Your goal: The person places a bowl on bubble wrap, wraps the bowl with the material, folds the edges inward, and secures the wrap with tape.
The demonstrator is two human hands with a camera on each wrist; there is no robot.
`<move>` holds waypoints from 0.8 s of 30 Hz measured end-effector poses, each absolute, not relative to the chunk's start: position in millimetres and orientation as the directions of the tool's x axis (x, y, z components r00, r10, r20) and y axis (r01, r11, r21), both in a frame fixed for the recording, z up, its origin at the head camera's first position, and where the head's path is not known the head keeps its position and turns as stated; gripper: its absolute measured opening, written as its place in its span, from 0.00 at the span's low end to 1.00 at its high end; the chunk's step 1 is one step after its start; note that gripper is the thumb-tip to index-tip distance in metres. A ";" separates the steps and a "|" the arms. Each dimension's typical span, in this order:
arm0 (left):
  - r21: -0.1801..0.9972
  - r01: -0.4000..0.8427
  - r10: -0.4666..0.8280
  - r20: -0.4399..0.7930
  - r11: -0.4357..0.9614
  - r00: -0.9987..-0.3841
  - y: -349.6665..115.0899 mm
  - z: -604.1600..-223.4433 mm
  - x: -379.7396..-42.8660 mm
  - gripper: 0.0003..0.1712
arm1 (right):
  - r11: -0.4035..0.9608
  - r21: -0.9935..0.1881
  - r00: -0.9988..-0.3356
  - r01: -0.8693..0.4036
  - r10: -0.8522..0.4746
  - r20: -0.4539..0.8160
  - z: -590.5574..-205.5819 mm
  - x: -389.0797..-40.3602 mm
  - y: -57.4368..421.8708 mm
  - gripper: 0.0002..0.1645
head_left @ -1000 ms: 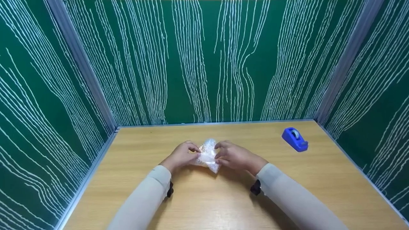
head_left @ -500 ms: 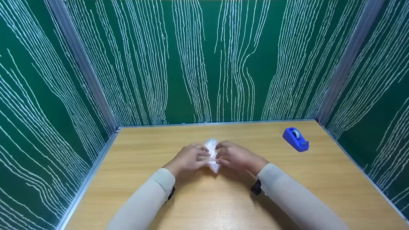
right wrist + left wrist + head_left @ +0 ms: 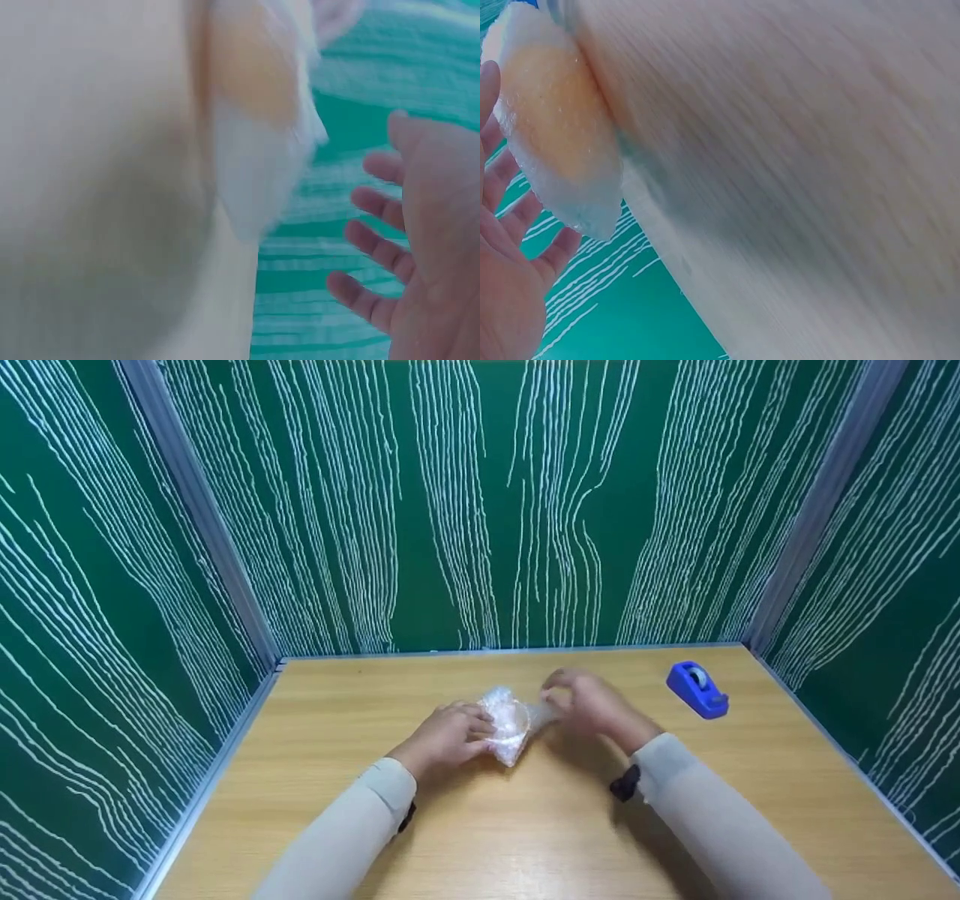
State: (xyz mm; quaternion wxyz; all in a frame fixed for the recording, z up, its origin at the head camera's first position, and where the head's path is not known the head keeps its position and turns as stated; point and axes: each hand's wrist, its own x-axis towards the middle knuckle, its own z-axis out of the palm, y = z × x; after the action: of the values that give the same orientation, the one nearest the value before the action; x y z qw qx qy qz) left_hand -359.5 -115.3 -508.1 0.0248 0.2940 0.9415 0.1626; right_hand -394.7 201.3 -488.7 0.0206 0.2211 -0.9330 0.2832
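A bundle of clear bubble wrap (image 3: 508, 726) lies on the table, and something orange (image 3: 555, 112) shows through the layers; its kind is hidden. My left hand (image 3: 446, 735) rests on the bundle's left side, its fingers laid on the wrap. In the left wrist view, those fingers are fairly straight against the wrap. To the right, my right hand (image 3: 592, 701) is blurred and next to a loose flap of wrap (image 3: 541, 716) that sticks out from the bundle. The right wrist view has this hand apart from the bundle, its fingers loosely spread.
A blue tape dispenser (image 3: 697, 690) stands at the back right of the wooden table (image 3: 480, 840). Green panels with white wavy lines (image 3: 450, 510) wall in the back and both sides.
My left hand let go its pinch and came to lie on the bundle's left side. My right hand moved right, off the bundle, and a flap now stands out on that side.
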 end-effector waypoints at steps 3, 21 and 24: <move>0.319 0.542 0.560 0.042 0.777 -0.828 -114.1 -508.3 -358.7 0.26 | 0.738 -0.603 -0.951 -0.302 -0.276 0.139 -482.6 -408.7 232.7 0.26; 0.358 0.540 0.558 0.059 0.762 -0.827 -115.4 -510.7 -357.1 0.24 | 0.777 -0.618 -0.985 0.120 0.172 0.025 -501.9 -424.0 399.0 0.45; 0.364 0.529 0.551 0.050 0.766 -0.833 -114.1 -510.0 -356.6 0.24 | 0.745 -0.634 -0.968 0.209 0.251 -0.024 -505.5 -420.8 411.4 0.46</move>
State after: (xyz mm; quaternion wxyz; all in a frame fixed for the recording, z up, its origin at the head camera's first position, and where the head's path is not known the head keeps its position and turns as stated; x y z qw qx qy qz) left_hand -356.6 -114.1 -510.0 0.0300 0.2876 0.9393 0.1847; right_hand -420.8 411.4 -505.5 0.0315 -0.1232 -0.9335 0.3352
